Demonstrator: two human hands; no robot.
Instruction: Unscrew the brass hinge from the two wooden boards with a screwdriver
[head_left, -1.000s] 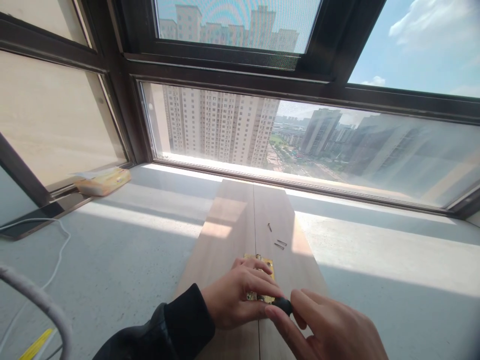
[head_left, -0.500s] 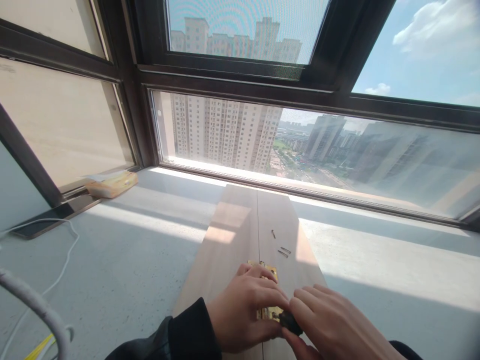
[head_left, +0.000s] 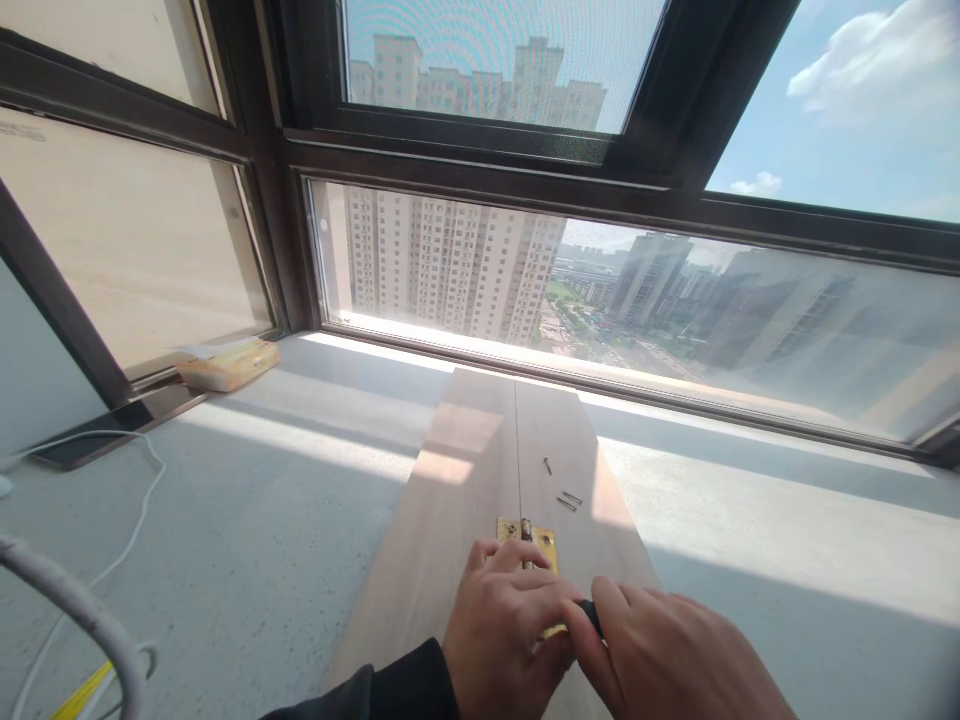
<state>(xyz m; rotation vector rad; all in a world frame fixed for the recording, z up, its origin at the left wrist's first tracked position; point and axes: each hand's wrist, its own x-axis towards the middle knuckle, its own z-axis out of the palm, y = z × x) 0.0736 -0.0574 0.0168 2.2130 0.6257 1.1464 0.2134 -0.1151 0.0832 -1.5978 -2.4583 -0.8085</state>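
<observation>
Two light wooden boards (head_left: 450, 500) lie side by side on a grey windowsill. A brass hinge (head_left: 529, 535) spans their seam. My left hand (head_left: 506, 625) rests curled on the near part of the hinge, pressing it down. My right hand (head_left: 675, 655) is closed around a black tool handle (head_left: 592, 613), whose tip is hidden under my left fingers. Three loose screws (head_left: 566, 498) lie on the right board just beyond the hinge.
A yellow tissue pack (head_left: 229, 365) sits at the far left corner of the windowsill (head_left: 247, 500). A dark phone (head_left: 90, 440) with a white cable (head_left: 127, 530) lies at left. A large window (head_left: 600, 300) with a dark frame runs along the far edge.
Both hands have slid nearer to me along the boards, uncovering the far end of the hinge. The view shifted slightly left and down.
</observation>
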